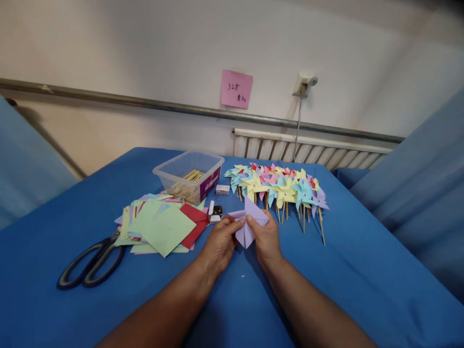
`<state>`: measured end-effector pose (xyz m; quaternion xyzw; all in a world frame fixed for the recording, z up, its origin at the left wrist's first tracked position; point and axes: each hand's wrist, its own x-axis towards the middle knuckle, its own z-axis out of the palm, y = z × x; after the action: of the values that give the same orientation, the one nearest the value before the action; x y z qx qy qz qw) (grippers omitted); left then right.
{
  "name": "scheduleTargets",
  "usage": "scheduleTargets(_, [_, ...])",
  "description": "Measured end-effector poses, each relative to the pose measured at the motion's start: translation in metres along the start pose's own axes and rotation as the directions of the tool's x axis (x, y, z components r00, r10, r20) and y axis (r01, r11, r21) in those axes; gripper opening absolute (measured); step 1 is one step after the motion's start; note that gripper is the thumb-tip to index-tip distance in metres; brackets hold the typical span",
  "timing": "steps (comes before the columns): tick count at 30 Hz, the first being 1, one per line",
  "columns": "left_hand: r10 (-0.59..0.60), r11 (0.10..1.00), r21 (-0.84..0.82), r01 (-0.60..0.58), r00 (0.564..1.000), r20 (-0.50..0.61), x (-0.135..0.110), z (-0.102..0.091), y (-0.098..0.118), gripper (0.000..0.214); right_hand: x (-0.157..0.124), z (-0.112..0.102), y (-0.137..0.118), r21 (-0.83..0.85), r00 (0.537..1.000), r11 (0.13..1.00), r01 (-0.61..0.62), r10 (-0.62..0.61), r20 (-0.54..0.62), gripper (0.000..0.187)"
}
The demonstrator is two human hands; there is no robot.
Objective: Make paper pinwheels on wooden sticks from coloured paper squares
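Between my two hands is a sheet of purple paper (256, 215), cut and folded into a pinwheel shape, held just above the blue table cover. My left hand (222, 241) pinches its left side, the thumb pressing near the middle. On the opposite side my right hand (267, 237) grips it, thumb also close to the centre. The fingers behind the paper are mostly hidden. Just beyond my left hand a small open box (216, 212) shows dark contents, too small to make out. A closed small box (222, 190) lies behind it.
Stacked coloured paper squares (163, 227) lie at left, with black-handled scissors (92, 263) beside them. Behind stands a clear plastic tub (188, 164) of thin wooden sticks. Finished pinwheels (282, 188) on sticks are piled at back right. A radiator (311, 150) and rail line the wall.
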<state>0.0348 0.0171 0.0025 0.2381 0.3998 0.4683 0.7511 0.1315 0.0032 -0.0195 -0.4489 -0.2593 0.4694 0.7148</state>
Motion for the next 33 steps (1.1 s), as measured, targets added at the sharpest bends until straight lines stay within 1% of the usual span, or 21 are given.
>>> scheduleTargets(2, [0.046,0.998,0.032,-0.046,0.999,-0.011,0.0,0.0,0.002,0.024,0.0,-0.001,-0.001,-0.046,1.0,0.999,0.016,-0.016,0.016,0.033])
scheduleTargets(3, [0.061,0.997,0.04,-0.06,0.998,-0.02,0.001,0.0,0.003,0.023,-0.001,-0.001,-0.002,-0.074,0.999,0.996,0.046,-0.044,0.032,0.034])
scheduleTargets(4, [0.068,0.997,0.04,-0.067,0.997,-0.03,0.001,0.0,0.005,0.023,-0.001,-0.002,-0.003,-0.1,0.995,0.991,0.091,-0.086,0.054,0.037])
scheduleTargets(6, [0.057,0.998,0.02,-0.057,0.997,-0.044,0.002,-0.002,0.009,0.022,-0.002,-0.004,-0.006,-0.142,0.974,0.967,0.211,-0.197,0.11,0.049])
scheduleTargets(8, [0.031,0.999,-0.013,-0.031,0.998,-0.052,0.003,-0.003,0.014,0.023,-0.004,-0.006,-0.011,-0.207,0.934,0.917,0.34,-0.304,0.19,0.058])
scheduleTargets(10, [0.01,0.999,-0.045,-0.013,0.998,-0.055,0.003,-0.003,0.019,0.023,-0.005,-0.009,-0.016,-0.312,0.878,0.832,0.459,-0.371,0.303,0.057])
scheduleTargets(13, [0.002,0.997,-0.082,-0.006,0.999,-0.043,0.002,-0.003,0.024,0.024,-0.006,-0.01,-0.023,-0.429,0.792,0.682,0.592,-0.393,0.468,0.048])
scheduleTargets(15, [-0.002,0.995,-0.098,-0.002,0.999,-0.035,0.002,-0.003,0.026,0.025,-0.006,-0.011,-0.026,-0.455,0.757,0.624,0.636,-0.389,0.524,0.044])
scheduleTargets(16, [-0.001,0.995,-0.102,-0.003,0.999,-0.034,0.002,-0.003,0.026,0.026,-0.006,-0.011,-0.026,-0.462,0.751,0.61,0.644,-0.388,0.534,0.04])
scheduleTargets(18, [0.003,0.995,-0.099,-0.006,0.999,-0.034,0.003,-0.005,0.026,0.027,-0.005,-0.01,-0.027,-0.469,0.752,0.604,0.644,-0.386,0.535,0.031])
scheduleTargets(20, [0.003,0.997,-0.081,-0.006,0.999,-0.037,0.004,-0.006,0.024,0.026,-0.004,-0.011,-0.026,-0.464,0.764,0.623,0.63,-0.388,0.515,0.021])
scheduleTargets(23, [0.011,0.999,-0.034,-0.013,0.999,-0.046,0.005,-0.008,0.022,0.02,-0.002,-0.011,-0.023,-0.459,0.802,0.671,0.582,-0.38,0.46,0.008])
scheduleTargets(25, [0.024,1.0,-0.008,-0.024,0.999,-0.046,0.005,-0.008,0.02,0.018,-0.001,-0.011,-0.021,-0.457,0.829,0.703,0.544,-0.365,0.424,0.003])
scheduleTargets(28, [0.04,0.999,0.021,-0.039,0.998,-0.049,0.004,-0.008,0.018,0.02,0.0,-0.011,-0.017,-0.451,0.849,0.73,0.514,-0.356,0.391,0.007])
scheduleTargets(33, [0.037,0.998,0.052,-0.035,0.999,-0.037,0.005,-0.007,0.016,0.022,0.005,-0.013,-0.013,-0.496,0.869,0.715,0.493,-0.372,0.327,0.01])
